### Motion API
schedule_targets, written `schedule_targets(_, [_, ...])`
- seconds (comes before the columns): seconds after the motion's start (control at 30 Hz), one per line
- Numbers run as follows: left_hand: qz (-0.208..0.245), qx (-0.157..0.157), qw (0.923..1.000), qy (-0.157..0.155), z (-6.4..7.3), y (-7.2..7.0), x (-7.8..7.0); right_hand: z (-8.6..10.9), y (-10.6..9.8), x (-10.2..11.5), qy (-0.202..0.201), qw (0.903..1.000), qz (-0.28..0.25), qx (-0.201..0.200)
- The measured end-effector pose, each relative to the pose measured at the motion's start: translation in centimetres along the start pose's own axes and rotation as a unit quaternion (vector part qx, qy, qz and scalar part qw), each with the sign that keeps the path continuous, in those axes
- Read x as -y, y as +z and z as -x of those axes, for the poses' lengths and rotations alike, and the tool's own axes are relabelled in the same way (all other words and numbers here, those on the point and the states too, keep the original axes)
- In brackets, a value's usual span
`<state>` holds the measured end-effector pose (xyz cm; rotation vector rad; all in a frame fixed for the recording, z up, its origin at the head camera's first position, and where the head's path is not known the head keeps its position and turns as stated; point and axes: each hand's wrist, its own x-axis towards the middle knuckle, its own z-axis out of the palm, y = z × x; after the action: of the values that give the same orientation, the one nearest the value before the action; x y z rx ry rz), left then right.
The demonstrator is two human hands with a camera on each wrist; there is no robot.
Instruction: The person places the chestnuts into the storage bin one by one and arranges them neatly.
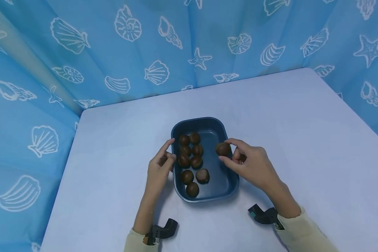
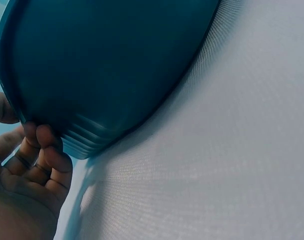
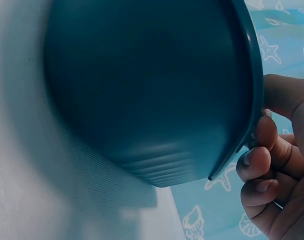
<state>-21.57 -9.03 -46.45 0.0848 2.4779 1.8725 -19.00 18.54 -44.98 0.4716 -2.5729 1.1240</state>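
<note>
A dark blue rectangular tray with rounded corners holds several brown chestnuts, grouped along its left side. One chestnut among them shows a paler, duller face. At the tray's left rim, my left hand grips the edge, its curled fingers against the outer wall in the left wrist view. My right hand pinches a chestnut between thumb and forefinger, just over the tray's right rim. From the right wrist view, the tray wall hides most of that chestnut.
The tray stands on a white-covered table. A blue curtain with white shell prints hangs behind and at both sides. Black wrist mounts sit at each sleeve, low over the table.
</note>
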Motion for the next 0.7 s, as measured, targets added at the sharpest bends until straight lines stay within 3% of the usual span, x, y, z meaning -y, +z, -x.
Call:
schedule_targets(0.13, [0.0, 0.003, 1.0, 0.001, -0.3, 0.1, 1.7, 0.4, 0.1, 0.1, 0.0, 1.0, 0.0, -0.003])
schedule_targets(0.33, [0.005, 0.01, 0.9998, 0.016, -0.3, 0.2, 2.7, 0.9, 0.4, 0.1, -0.006, 1.0, -0.002, -0.007])
schedule_targets(0.7, [0.0, 0.002, 0.9998, 0.019, -0.4, -0.1, 2.4, 0.5, 0.7, 0.6, -0.038, 0.9991, -0.011, -0.011])
